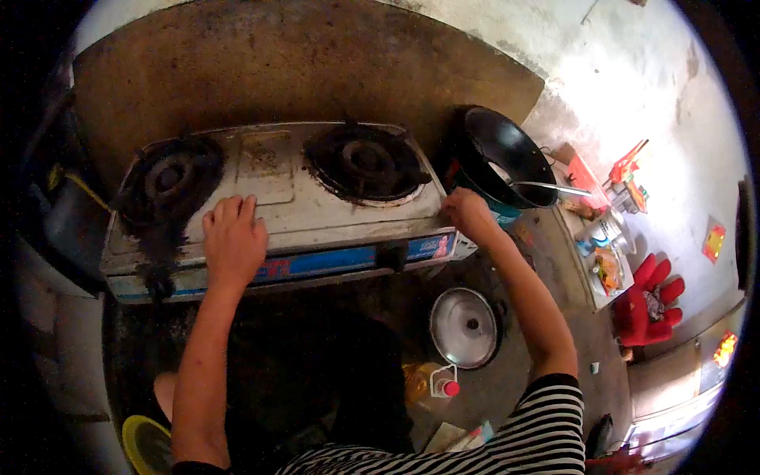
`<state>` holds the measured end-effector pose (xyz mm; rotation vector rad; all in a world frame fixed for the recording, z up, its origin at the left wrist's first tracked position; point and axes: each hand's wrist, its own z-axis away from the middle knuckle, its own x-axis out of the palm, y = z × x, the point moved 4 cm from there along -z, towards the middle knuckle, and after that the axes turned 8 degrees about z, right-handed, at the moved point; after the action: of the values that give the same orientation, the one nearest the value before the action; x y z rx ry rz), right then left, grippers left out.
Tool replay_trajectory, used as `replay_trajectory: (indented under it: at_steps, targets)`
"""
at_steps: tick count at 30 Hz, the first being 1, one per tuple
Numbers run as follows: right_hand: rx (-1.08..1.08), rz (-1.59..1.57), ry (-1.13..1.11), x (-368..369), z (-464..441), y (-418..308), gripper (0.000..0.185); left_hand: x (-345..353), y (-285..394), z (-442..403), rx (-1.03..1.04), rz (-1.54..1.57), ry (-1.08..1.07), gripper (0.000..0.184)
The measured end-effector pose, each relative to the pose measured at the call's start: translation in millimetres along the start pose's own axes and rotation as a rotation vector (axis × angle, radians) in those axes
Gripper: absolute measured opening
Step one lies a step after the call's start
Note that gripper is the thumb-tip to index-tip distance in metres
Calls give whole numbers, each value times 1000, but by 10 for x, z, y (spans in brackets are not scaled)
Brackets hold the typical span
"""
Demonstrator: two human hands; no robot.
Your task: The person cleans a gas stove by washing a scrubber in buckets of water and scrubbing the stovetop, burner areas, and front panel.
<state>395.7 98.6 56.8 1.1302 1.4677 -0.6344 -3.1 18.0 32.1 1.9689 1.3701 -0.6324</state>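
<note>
A two-burner gas stove with a worn, stained top stands before me. My left hand rests on its front edge between the burners, palm down, fingers spread on the metal. At the stove's right front corner is my right hand, its fingers curled against the edge; whatever they may hold is hidden. The left burner and the right burner are blackened, with no pot on either. A black wok with a metal ladle in it sits just beyond my right hand.
Below the stove, a lidded pan and an oil bottle stand on the floor. A yellow-rimmed basin is at the lower left. Right of the wok are a low shelf holding packages, a pink basket and a red chair.
</note>
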Motion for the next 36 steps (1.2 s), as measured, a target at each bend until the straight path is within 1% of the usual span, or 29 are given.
replay_trajectory:
  at_steps: [1, 4, 5, 8, 11, 12, 14, 15, 17, 18, 19, 22, 23, 25, 27, 28, 29, 32, 33, 36]
  targets:
    - [19, 73, 6, 43, -42, 34, 11, -13, 11, 4, 9, 8, 6, 35]
    - [0, 20, 84, 114, -181, 97, 11, -12, 0, 0, 9, 9, -3, 35]
    - [26, 60, 73, 161, -188, 104, 10, -6, -6, -8, 4, 8, -9, 35]
    - [86, 13, -48, -30, 7, -46, 9, -13, 4, -8, 6, 8, 10, 35]
    - [31, 10, -27, -53, 151, -63, 9, 27, 9, 0, -10, -2, 0, 36]
    - [55, 75, -22, -41, 143, -32, 10, 21, 17, 3, -4, -1, -1, 36]
    - [99, 201, -1, 40, -22, 90, 10, -5, 24, -2, 9, -6, 3, 36]
    - [95, 171, -101, 379, -99, 341, 13, 9, 17, 3, 11, 0, -10, 36]
    - [136, 104, -19, 759, 44, 588, 15, 38, -31, 0, 4, 1, -25, 36]
    - [144, 76, 24, 830, 96, 607, 16, 20, -47, -40, 2, 3, -16, 35]
    - [57, 48, 172, 772, 220, 508, 20, 11, -35, -39, -8, 11, -16, 35]
    - [425, -390, 331, 813, 510, 568, 21, 39, 20, -19, -28, -10, -28, 34]
    - [469, -460, 364, 820, 575, 594, 21, 42, 25, -9, -29, -29, -34, 34]
    - [559, -598, 445, 353, 499, 435, 20, 22, 49, -8, -20, -34, -46, 34]
    - [376, -497, 437, 63, 353, 293, 19, 31, 68, -45, -11, -33, -34, 34]
    - [280, -446, 430, -1, 281, 233, 19, 42, 53, -35, -11, -31, -27, 34]
    - [158, -328, 415, 22, 225, 197, 15, 43, 45, -22, -15, -30, -20, 35]
    - [71, -219, 243, 19, 133, 78, 12, 65, 17, -13, -61, -47, -107, 39]
    - [61, -198, 249, -32, 134, 28, 10, 55, 22, -10, -56, -49, -105, 39]
    - [-121, -110, 280, -155, 144, -148, 7, 29, 37, -11, -28, -50, -77, 38]
